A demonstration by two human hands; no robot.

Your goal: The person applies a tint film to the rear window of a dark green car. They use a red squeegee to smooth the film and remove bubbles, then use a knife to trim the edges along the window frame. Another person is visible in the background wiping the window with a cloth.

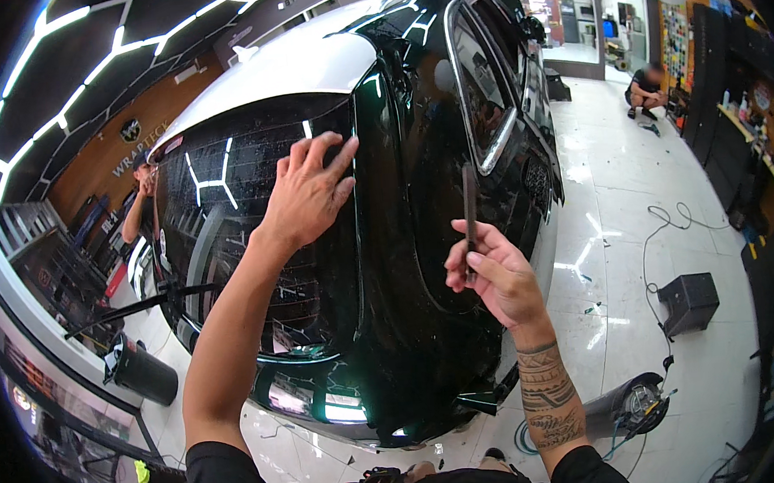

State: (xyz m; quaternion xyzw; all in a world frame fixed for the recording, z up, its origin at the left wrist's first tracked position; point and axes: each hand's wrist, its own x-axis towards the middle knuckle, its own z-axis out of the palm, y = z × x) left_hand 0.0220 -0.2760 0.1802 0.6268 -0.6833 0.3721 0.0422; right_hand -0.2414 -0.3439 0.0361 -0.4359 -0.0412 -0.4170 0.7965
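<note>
A glossy black car (388, 322) with a white roof panel (277, 74) fills the middle, its rear toward me. My left hand (307, 193) is open, fingers spread, with its fingertips at the right edge of the wet-looking rear window (247, 170), beside the dark body strip. Between the thumb and fingers of my right hand (497, 274) stands a slim, dark, flat stick-shaped tool (470, 209), pointing up. That hand is in front of the rear side panel, seemingly apart from it. What kind of tool it is, I cannot make out.
A raised wiper arm (140, 304) juts out left. Another person (140, 205) stands by the car's left side; one squats (646, 93) at the far right. A black bin (145, 371), black box (689, 301), trailing cable (647, 264) and drum-shaped container (614, 410) stand on the floor.
</note>
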